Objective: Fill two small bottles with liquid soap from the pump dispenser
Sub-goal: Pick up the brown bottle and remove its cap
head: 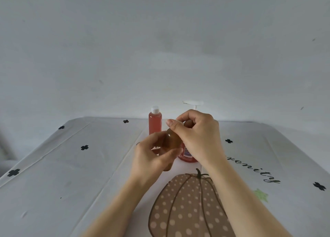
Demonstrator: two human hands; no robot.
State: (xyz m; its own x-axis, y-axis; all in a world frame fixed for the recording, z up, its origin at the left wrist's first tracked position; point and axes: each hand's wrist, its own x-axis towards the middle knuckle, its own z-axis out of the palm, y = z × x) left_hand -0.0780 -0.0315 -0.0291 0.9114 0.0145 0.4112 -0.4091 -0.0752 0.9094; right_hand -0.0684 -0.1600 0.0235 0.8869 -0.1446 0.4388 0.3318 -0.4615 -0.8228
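My left hand (151,154) grips a small amber bottle (172,141), held tilted above the table. My right hand (198,135) pinches the bottle's top end; its cap is hidden under the fingers. Behind my hands stands the red pump dispenser (186,153), mostly hidden, with its white pump head (193,103) showing above my right hand. A second small bottle (155,120) with pink-red liquid and a white cap stands upright to the left of the dispenser.
The table carries a white cloth (71,174) with black clover marks, a dotted brown pumpkin print (187,206) near me and cursive lettering on the right. A plain pale wall (160,49) rises right behind the table's far edge.
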